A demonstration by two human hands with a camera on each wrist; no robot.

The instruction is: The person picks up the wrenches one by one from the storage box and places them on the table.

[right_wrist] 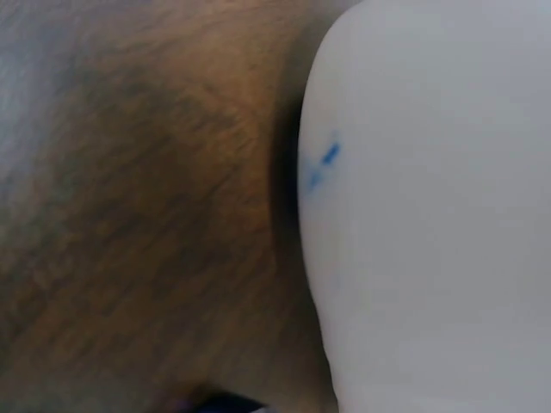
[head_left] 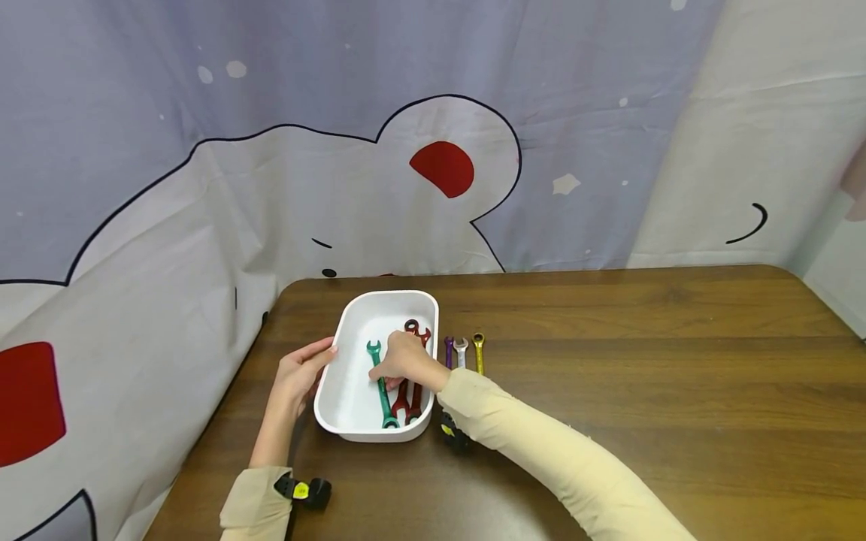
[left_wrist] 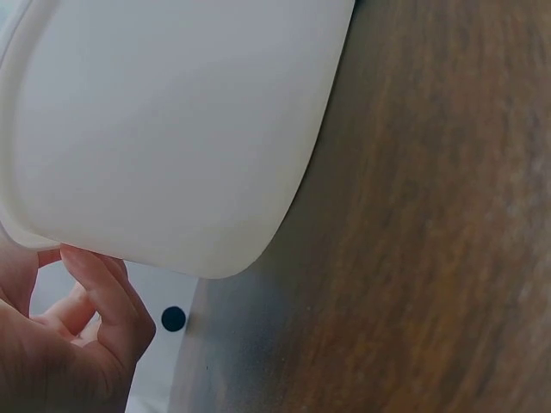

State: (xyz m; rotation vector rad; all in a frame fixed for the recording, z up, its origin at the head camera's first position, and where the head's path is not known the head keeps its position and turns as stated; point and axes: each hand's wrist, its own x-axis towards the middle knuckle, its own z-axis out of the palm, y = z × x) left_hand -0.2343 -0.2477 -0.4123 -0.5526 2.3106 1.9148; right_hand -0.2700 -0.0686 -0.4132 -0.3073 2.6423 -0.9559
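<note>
A white plastic tray stands on the table, its side wall filling much of both wrist views. My left hand grips its left rim, thumb on top and bent fingers under the lip outside. Inside the tray, my right hand reaches down from the right. Its thumb and fingers lie on either side of a green wrench, pinching it at mid-shaft. Two red wrenches lie beside it along the tray's right side, partly hidden under the hand. The right wrist view shows no fingers.
Right of the tray, a purple wrench, a silver wrench and a yellow wrench lie in a row, their lower ends hidden by my right sleeve. Behind the brown table hangs a printed curtain.
</note>
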